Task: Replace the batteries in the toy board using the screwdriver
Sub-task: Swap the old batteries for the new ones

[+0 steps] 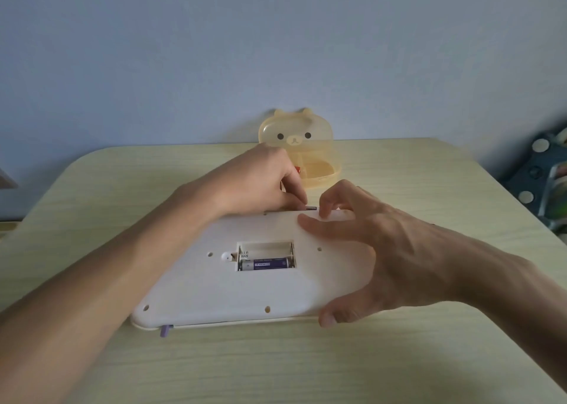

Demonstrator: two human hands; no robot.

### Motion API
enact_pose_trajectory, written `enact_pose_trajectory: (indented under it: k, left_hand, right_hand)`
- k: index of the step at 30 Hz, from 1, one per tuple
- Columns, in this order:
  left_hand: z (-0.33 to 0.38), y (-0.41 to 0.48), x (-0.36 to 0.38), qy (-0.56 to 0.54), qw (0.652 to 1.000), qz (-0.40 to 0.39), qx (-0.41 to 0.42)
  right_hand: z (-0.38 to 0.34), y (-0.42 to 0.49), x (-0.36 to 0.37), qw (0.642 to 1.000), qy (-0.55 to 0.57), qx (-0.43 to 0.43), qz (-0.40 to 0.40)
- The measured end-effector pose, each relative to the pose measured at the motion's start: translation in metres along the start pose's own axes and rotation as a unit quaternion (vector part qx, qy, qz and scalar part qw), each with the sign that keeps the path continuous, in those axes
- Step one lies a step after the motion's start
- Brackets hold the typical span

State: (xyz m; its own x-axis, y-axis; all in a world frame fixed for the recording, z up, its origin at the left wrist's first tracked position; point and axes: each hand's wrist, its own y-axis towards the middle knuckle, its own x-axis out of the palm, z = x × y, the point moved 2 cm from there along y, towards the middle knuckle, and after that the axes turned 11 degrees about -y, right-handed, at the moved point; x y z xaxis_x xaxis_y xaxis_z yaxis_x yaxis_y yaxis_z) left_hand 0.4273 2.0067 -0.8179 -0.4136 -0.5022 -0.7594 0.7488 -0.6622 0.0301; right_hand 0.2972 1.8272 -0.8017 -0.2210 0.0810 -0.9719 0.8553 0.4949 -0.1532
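The white toy board (214, 287) lies face down in the middle of the table. Its battery compartment (265, 248) is uncovered: one dark battery (266, 263) sits in the near slot, and the far slot is empty. My left hand (260, 182) is at the board's far edge, fingertips pinched on one end of a small dark battery-like piece (311, 208). My right hand (377, 250) spans the board's right side, with its thumb on the near edge and its index fingertip at the dark piece's other end. I see no screwdriver.
A translucent yellow bear-shaped box (306, 139) stands open behind the board by the wall, with a small red item (297, 169) at its left. A purple tab (165, 331) sticks out of the board's near edge. Dark patterned things (540, 173) lie past the table's right edge.
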Motion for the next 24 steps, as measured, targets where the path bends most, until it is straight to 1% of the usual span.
enact_pose_trajectory:
  k: [5, 8, 9, 11, 13, 15, 17, 21, 24]
  left_hand:
    - [-0.001, 0.003, 0.002, 0.033, 0.998, -0.056, 0.016]
    - [0.000, 0.000, -0.005, 0.034, 0.996, -0.083, 0.005]
    - [0.000, -0.002, -0.010, 0.030, 0.997, -0.076, 0.000]
    - [0.001, -0.011, -0.025, 0.016, 0.999, -0.029, -0.005]
    - [0.000, -0.025, -0.040, -0.043, 0.999, 0.008, 0.000]
    - [0.001, -0.042, -0.047, -0.131, 0.991, 0.002, 0.014]
    - [0.006, -0.058, -0.041, -0.173, 0.984, -0.018, 0.043]
    - [0.010, -0.075, -0.020, -0.151, 0.984, -0.049, 0.087]
    - [0.006, -0.079, -0.015, -0.121, 0.985, -0.042, 0.118]
  right_hand:
    - [0.000, -0.001, 0.000, 1.000, 0.003, -0.002, -0.001]
    - [0.000, -0.001, -0.001, 1.000, 0.001, -0.007, -0.003]
    - [-0.001, -0.001, -0.001, 1.000, 0.001, -0.009, -0.003]
    - [-0.001, -0.002, -0.002, 1.000, 0.005, -0.014, 0.001]
    - [-0.001, -0.002, -0.002, 1.000, 0.008, -0.022, 0.009]
    - [0.000, -0.001, -0.001, 1.000, 0.011, -0.022, 0.014]
    - [0.000, -0.001, 0.000, 1.000, 0.010, -0.019, 0.015]
    - [-0.002, -0.001, -0.002, 0.999, 0.010, -0.029, 0.014]
    - [-0.002, -0.001, -0.002, 0.999, 0.015, -0.026, 0.013]
